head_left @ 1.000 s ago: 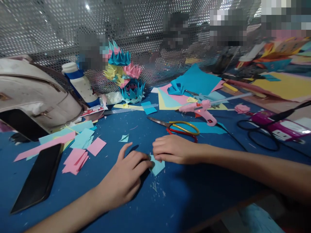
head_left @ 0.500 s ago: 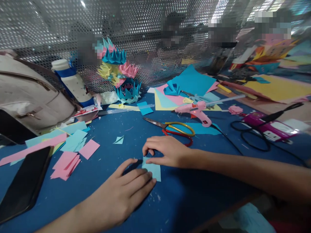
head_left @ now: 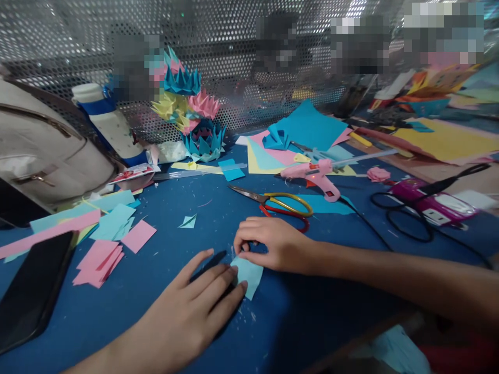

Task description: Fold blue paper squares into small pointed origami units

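Note:
A small light blue paper square [head_left: 249, 276] lies on the blue table between my two hands, turned slightly and bent a little. My left hand [head_left: 191, 306] has its fingers stretched out, with the tips of the middle ones on the paper's left edge. At the top corner, the thumb and curled fingers of my right hand [head_left: 273, 244] pinch the paper. A folded light blue piece [head_left: 189, 222] rests a little farther up the table. Just beyond my right hand are scissors [head_left: 273, 202] with yellow and red handles.
A pink glue gun [head_left: 317, 176] with a black cord lies behind the scissors. On the left are a stack of pink paper squares [head_left: 99, 263], light blue squares [head_left: 113, 223] and a black phone [head_left: 37, 291]. Folded paper flowers [head_left: 205, 140] stand near a bottle [head_left: 111, 124] and a bag [head_left: 47, 140].
The paper square has turned and bent slightly. My right hand has shifted a little right, its fingers curling in at the corner. My left hand has moved slightly left, its fingertips still on the paper.

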Tool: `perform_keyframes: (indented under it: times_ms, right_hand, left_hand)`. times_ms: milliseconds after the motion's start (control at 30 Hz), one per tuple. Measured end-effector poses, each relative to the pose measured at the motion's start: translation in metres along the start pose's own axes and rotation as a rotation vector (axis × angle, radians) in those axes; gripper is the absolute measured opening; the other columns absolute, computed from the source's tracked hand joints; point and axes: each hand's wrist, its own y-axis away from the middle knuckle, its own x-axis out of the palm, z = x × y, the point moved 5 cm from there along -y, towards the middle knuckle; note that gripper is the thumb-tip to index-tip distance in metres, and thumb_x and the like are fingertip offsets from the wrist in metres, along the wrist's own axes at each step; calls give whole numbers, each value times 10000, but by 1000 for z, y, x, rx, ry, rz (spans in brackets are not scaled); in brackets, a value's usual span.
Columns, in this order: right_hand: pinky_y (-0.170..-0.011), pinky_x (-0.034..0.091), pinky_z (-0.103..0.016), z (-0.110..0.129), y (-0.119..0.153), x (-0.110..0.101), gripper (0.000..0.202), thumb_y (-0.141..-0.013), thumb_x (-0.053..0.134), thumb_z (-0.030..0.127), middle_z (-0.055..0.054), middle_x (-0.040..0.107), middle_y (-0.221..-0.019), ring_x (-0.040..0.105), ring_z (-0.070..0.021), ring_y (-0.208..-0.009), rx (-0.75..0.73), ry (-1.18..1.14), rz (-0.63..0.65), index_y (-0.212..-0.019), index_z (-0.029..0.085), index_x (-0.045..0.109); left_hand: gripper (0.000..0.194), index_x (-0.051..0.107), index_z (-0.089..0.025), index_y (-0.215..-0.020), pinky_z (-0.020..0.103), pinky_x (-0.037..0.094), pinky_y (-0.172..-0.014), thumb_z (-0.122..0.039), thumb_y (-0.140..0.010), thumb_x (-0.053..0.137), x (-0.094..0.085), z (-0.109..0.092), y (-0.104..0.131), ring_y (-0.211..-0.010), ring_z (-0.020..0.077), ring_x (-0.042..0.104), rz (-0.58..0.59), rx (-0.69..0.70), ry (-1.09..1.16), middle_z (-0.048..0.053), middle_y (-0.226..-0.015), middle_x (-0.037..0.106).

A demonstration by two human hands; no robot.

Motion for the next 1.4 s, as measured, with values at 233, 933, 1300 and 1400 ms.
perform_keyframes:
  times_ms: [233,933,1300,1400]
  right_hand:
    - [-721,393,-269,1,4,-1,145,-969,603,247,-19,683,-863,563,-147,-831,-195,136,-78,-883,193,707]
    - [-586,241,-339,21,8,1,343,-1058,325,124,-30,611,-857,466,-172,-794,-510,654,-6,-919,167,635]
    - [-664,324,-301,6,6,-7,274,-1059,436,296,1,666,-922,489,-142,-824,-415,398,-8,-968,209,678]
    - [-639,297,-307,6,7,-8,303,-1070,397,265,-6,669,-909,489,-144,-830,-438,450,19,-980,211,682]
  left_hand:
    - [369,599,-189,-1363,510,76,-1234,-245,-1031,446,1,-1,3,-1243,272,556,-3,-57,-37,124,-1304,644]
    - [396,623,-84,-1320,525,52,-1246,-222,-957,543,-2,7,-2,-1258,278,561,0,-138,65,96,-1408,602]
    - [447,585,-80,-1362,536,43,-1243,-253,-951,557,-3,8,-1,-1264,284,549,49,-110,78,87,-1421,591]
    - [457,573,-89,-1378,543,38,-1242,-251,-951,553,-3,9,-2,-1274,283,540,53,-112,81,85,-1435,579]
